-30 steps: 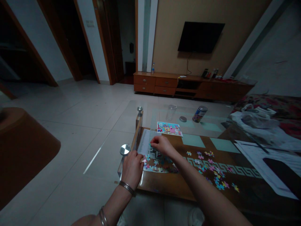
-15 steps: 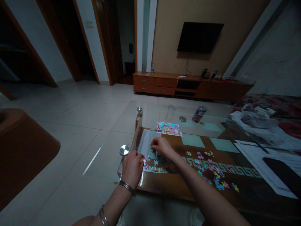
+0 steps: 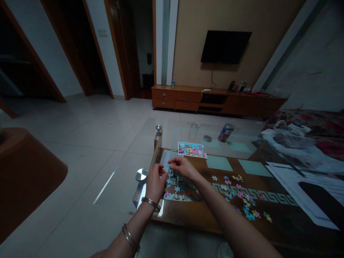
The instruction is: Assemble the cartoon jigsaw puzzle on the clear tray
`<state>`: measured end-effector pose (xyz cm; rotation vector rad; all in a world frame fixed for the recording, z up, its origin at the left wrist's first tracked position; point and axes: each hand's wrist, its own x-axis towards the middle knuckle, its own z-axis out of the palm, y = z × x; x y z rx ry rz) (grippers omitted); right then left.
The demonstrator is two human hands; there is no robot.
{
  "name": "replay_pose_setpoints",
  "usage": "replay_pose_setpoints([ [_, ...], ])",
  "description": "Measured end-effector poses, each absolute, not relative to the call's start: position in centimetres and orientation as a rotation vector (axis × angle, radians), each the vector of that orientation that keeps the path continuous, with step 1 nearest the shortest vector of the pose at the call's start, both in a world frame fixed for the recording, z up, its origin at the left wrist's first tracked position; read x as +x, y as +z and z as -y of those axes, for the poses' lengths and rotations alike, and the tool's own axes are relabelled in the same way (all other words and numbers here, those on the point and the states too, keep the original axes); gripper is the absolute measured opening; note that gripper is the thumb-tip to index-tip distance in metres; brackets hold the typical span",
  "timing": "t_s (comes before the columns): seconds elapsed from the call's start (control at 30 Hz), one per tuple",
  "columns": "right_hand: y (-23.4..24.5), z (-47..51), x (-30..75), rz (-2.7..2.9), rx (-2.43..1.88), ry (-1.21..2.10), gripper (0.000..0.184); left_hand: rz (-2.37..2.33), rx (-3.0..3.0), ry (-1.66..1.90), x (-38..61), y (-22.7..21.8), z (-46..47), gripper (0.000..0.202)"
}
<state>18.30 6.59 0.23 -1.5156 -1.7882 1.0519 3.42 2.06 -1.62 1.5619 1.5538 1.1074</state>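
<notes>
Noting jigsaw puzzle (image 3: 179, 190) lying flat at the near left corner of the bench (image 3: 193, 212), partly filled. Its finished bottom strip is running left to right along the bench's front edge. Long axis of the whole board: cannot tell.

Seeing left hand (image 3: 156, 182) hovering over the puzzle's left edge, grip half curled, fingers bending toward the right hand (image 3: 184, 167). Contents of that grip: cannot tell.

Finding right grip pinching thumb to forefinger above the puzzle's far part, close beside the left fingertips. Piece in the pinch or not: cannot tell.

Logging loose puzzle pieces (image 3: 242, 197) lying scattered to the right, well apart from both hands.

Recording reference picture (image 3: 192, 149) lying just beyond the puzzle, long side running left to right.

Marking clear cup (image 3: 194, 130), round lid (image 3: 207, 138) and tin (image 3: 225, 132) standing further back.
</notes>
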Motion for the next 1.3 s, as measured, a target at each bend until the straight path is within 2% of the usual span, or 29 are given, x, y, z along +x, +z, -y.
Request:
replay_pose_setpoints([
  [0.17, -0.1, -6.3, 18.1, 1.637, -1.345, 1.151, 0.019, -1.427, 1.294, 1.247, 3.9, -2.8, -3.8, 0.011],
  [0.47, -0.5, -5.7, 19.3, 1.646, -1.367, 0.978, 0.021, -1.29, 1.294, 1.154, 5.2, -2.8, -5.0, 0.014],
  [0.67, 0.9, -4.6, 21.4, 1.511, -1.404, 1.014, 0.019, -1.256, 1.277, 1.105, 4.1, -2.0, -5.7, 0.021],
  [0.87, 1.2, -3.2, 23.1, 1.671, -1.585, 0.734, 0.018, -1.33, 1.24, 1.074, 1.7, -0.8, -5.4, 0.014],
  [1.0, 0.9, -3.2, 23.4, 1.88, -1.763, 0.52, 0.02, -1.398, 1.302, 1.014, 1.4, -1.0, -5.0, 0.018],
  [1.3, 1.2, -2.8, 25.1, 2.047, -1.891, 0.379, 0.021, -1.62, 1.619, 0.828, 1.0, -1.8, -5.2, 0.018],
])
